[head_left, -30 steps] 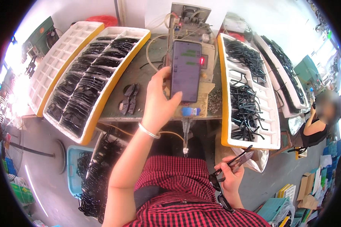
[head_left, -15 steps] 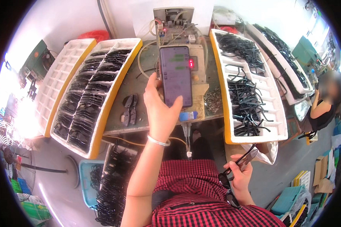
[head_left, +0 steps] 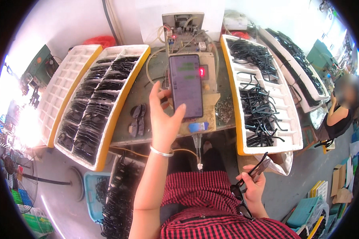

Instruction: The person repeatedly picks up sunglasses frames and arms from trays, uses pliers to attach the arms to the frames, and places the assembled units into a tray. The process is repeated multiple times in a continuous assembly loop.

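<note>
A dark smartphone [head_left: 187, 85] leans upright against a small machine [head_left: 209, 85] at the middle of the workbench, its screen lit with message bubbles. My left hand [head_left: 165, 119] is beside the phone's lower left side, fingers spread and thumb tip over the screen's edge. It does not grasp the phone; whether the thumb touches the glass I cannot tell. Low on the right, near my lap, my right hand [head_left: 254, 189] is closed around a pair of black sunglasses [head_left: 238, 193]. One temple sticks up past the fingers; the lenses hang down.
White foam trays hold dark lenses [head_left: 93, 107] on the left and black eyeglass frames [head_left: 257, 107] on the right. A blue object [head_left: 198, 126] lies below the phone. Beside my left arm stands a blue basket [head_left: 92, 195]. Another person [head_left: 339, 115] sits far right.
My left hand has drawn slightly left and down, its thumb moving toward the phone's edge. The red lit display beside the phone shows a different figure. My right hand still holds the sunglasses.
</note>
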### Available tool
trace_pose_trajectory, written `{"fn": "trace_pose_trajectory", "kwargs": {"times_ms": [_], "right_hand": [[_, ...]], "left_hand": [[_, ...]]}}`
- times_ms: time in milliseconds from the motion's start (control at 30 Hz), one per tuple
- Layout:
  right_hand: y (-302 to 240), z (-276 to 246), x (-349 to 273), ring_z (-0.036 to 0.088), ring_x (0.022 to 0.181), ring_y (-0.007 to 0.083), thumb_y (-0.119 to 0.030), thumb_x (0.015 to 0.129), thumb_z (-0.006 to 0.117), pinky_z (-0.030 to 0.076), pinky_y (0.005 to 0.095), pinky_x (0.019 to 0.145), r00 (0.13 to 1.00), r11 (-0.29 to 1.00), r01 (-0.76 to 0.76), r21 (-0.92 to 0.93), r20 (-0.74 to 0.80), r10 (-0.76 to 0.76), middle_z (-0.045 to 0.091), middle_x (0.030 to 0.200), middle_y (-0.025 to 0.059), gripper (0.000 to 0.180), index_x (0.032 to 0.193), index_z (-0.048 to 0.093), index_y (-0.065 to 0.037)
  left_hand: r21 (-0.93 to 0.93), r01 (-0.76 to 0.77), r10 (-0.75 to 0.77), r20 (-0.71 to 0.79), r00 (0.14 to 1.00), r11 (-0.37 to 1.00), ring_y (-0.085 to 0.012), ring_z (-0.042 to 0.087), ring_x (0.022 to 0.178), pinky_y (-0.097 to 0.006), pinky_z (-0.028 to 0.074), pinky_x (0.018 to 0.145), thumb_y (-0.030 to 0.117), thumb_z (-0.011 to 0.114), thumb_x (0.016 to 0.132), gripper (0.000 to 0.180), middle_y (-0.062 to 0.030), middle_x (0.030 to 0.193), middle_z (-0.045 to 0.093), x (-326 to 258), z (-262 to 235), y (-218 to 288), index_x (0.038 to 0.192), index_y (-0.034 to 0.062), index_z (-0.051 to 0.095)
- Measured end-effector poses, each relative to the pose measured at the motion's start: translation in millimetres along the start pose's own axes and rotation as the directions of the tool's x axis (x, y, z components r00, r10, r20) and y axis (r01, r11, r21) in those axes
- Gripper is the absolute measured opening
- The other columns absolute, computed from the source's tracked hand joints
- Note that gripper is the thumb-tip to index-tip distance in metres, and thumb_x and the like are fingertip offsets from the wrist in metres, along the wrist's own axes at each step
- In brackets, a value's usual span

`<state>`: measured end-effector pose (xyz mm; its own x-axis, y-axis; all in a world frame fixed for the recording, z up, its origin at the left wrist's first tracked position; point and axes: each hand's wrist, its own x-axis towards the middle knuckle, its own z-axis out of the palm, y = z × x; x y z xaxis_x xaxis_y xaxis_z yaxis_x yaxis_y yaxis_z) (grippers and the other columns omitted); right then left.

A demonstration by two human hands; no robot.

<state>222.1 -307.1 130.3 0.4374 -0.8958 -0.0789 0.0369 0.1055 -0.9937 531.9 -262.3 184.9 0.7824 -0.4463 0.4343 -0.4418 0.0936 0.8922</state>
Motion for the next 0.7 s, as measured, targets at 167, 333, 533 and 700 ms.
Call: {"fn": "trace_pose_trajectory", "kwargs": {"times_ms": [167,333,533,700], "right_hand": [[1,-1,0,0.066,0.072,0.0143,-0.001,0.087,0.063,0.047,0.0228,0.062,0.999,1.000,0.016,0.023,-0.028,-0.015,0.068,0.080,0.0084,0.020,0.107,0.059,0.000],[2,-2,-1,0.066,0.071,0.0135,-0.001,0.087,0.064,0.046,0.0223,0.061,1.000,1.000,-0.012,0.012,-0.012,0.012,0.068,0.079,0.0084,0.021,0.107,0.059,-0.001],[3,-2,-1,0.066,0.071,0.0147,0.000,0.086,0.064,0.046,0.0233,0.058,0.999,1.000,-0.009,0.002,-0.040,0.009,0.066,0.080,0.0071,0.020,0.106,0.060,-0.001],[1,-1,-2,0.065,0.072,0.0126,0.000,0.086,0.064,0.045,0.0215,0.061,0.997,0.998,-0.047,0.042,-0.055,0.049,0.068,0.079,0.0075,0.020,0.106,0.061,-0.001]], "left_hand": [[-0.301,0.108,-0.098,0.046,0.994,0.947,-0.0191,0.053,0.107,-0.032,0.044,0.094,-0.002,0.057,0.084,0.064,-0.0156,0.122,0.054,8,-11,-5,0.143,0.0014,0.033],[-0.145,0.095,-0.094,0.017,0.995,0.985,-0.0174,0.053,0.105,-0.029,0.045,0.092,0.000,0.062,0.083,0.065,-0.0151,0.119,0.056,13,-8,-9,0.142,0.0010,0.035],[-0.064,-0.024,0.023,-0.024,0.999,0.998,-0.0229,0.051,0.113,-0.034,0.044,0.094,0.006,0.070,0.078,0.083,-0.0185,0.128,0.048,15,-1,3,0.147,0.0009,0.024],[0.138,-0.058,0.070,-0.084,0.994,0.989,-0.0350,0.043,0.118,-0.045,0.034,0.104,0.012,0.076,0.070,0.100,-0.0255,0.130,0.044,17,24,10,0.148,-0.0039,0.015]]}}
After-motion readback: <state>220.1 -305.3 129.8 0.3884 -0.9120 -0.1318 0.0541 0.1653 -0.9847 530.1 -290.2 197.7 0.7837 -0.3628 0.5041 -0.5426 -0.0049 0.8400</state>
